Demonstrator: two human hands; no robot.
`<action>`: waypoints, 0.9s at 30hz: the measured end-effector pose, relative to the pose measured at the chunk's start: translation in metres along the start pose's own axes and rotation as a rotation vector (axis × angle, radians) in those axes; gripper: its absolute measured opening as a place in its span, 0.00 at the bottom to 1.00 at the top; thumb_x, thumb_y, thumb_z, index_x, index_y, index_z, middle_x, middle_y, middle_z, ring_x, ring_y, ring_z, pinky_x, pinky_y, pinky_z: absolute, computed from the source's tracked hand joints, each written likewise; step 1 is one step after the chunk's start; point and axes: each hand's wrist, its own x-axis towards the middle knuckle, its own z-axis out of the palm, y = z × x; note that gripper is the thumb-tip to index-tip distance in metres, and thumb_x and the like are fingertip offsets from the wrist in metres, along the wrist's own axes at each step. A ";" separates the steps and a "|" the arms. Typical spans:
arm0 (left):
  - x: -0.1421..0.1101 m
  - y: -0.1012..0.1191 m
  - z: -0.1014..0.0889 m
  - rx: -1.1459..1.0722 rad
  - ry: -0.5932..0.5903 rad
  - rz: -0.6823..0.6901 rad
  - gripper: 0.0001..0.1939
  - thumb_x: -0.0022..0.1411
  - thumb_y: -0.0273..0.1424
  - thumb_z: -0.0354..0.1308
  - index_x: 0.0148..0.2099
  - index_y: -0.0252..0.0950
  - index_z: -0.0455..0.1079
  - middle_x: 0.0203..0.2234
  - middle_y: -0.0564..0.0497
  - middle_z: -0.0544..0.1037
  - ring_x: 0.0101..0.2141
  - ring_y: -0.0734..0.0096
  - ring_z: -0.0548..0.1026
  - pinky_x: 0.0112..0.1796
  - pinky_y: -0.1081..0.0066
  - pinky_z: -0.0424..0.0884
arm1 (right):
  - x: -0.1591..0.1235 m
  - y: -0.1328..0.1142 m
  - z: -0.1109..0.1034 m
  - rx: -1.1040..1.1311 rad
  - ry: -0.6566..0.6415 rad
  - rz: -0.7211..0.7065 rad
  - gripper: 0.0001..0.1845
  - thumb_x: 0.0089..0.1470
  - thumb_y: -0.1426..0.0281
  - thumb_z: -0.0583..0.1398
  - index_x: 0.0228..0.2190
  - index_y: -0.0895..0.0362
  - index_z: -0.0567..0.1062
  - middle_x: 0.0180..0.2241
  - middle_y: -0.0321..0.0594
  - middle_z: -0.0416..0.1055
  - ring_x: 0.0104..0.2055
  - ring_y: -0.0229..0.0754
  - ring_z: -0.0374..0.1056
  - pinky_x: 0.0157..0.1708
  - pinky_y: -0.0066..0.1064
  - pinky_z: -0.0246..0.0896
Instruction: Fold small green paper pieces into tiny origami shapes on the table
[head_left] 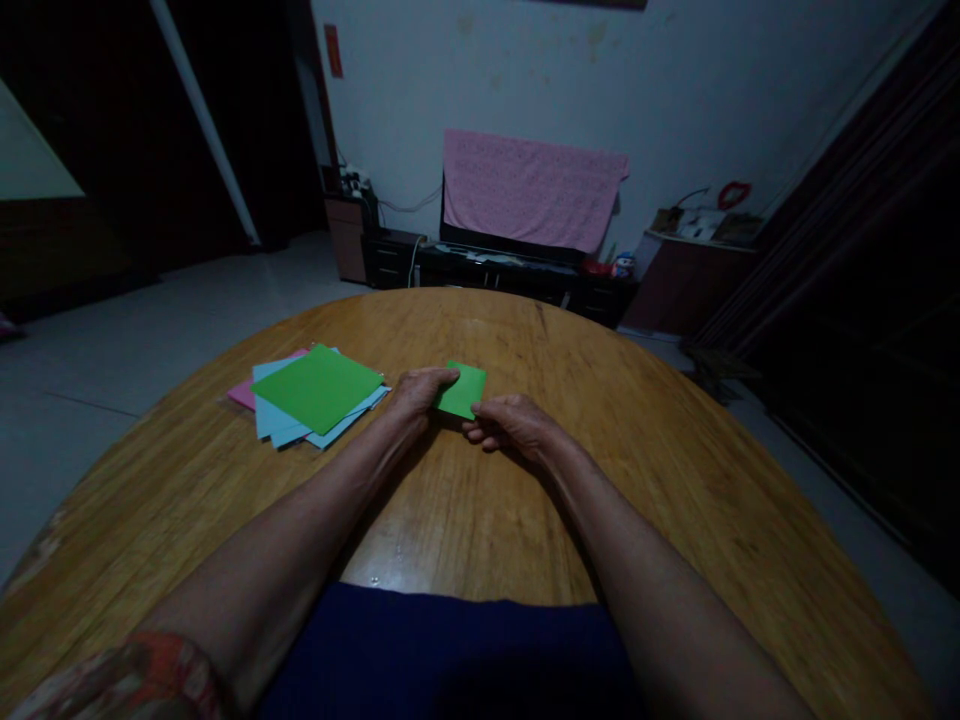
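Pinching the small green paper (462,394) at its left edge with the left hand (417,390) and at its near right corner with the right hand (516,424). Held between the two, with no clear long axis, over the surface (480,530), rightward from the pile of coloured sheets (319,388).

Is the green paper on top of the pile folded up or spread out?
Spread out: the top green paper lies broad and flat over the blue sheets, with no fold showing.

From here I can't see most fingers of the left hand (420,388), hidden behind the green paper (465,391). My view's top edge crops a dark object (611,3); the red strip (334,52) is too small to read.
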 end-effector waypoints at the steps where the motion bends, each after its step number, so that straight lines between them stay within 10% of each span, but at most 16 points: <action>1: 0.001 -0.001 0.000 0.001 0.013 -0.010 0.10 0.39 0.31 0.69 0.24 0.32 0.73 0.21 0.50 0.74 0.23 0.71 0.69 0.24 0.71 0.63 | 0.000 0.000 0.000 0.001 -0.008 0.009 0.09 0.57 0.75 0.57 0.29 0.63 0.76 0.27 0.45 0.77 0.23 0.33 0.70 0.18 0.20 0.64; 27: 0.003 0.000 -0.001 0.039 0.079 -0.101 0.11 0.39 0.30 0.70 0.26 0.33 0.72 0.23 0.49 0.76 0.24 0.69 0.71 0.25 0.69 0.66 | -0.004 -0.004 -0.002 0.028 -0.101 0.053 0.06 0.54 0.69 0.62 0.28 0.61 0.75 0.25 0.43 0.75 0.24 0.35 0.69 0.20 0.22 0.63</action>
